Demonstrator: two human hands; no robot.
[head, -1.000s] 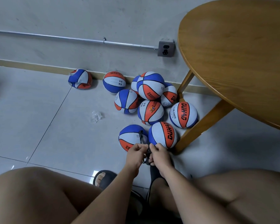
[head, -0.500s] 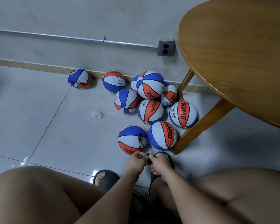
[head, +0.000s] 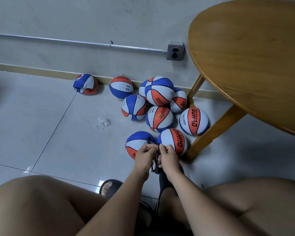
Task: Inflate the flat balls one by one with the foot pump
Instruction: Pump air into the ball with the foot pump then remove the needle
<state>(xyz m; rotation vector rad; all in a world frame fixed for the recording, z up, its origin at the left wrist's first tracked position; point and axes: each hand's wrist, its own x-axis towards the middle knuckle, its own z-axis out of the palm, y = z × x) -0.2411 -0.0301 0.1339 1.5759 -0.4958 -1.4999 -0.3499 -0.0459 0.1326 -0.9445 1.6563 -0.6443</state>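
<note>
Work looks nearly done: left hand (head: pixel 146 155) and right hand (head: pixel 168 156) pinch the hose (head: pixel 149 140), only the ten o'clock ball (head: pixel 85 83) looks flat.

I am reaching both forearms up from the bottom of the frame to its centre, between my bare knees, holding my left hand (head: pixel 146 155) and right hand (head: pixel 169 156) side by side, fingers curling in and pinching a thin black hose (head: pixel 155 165).
</note>
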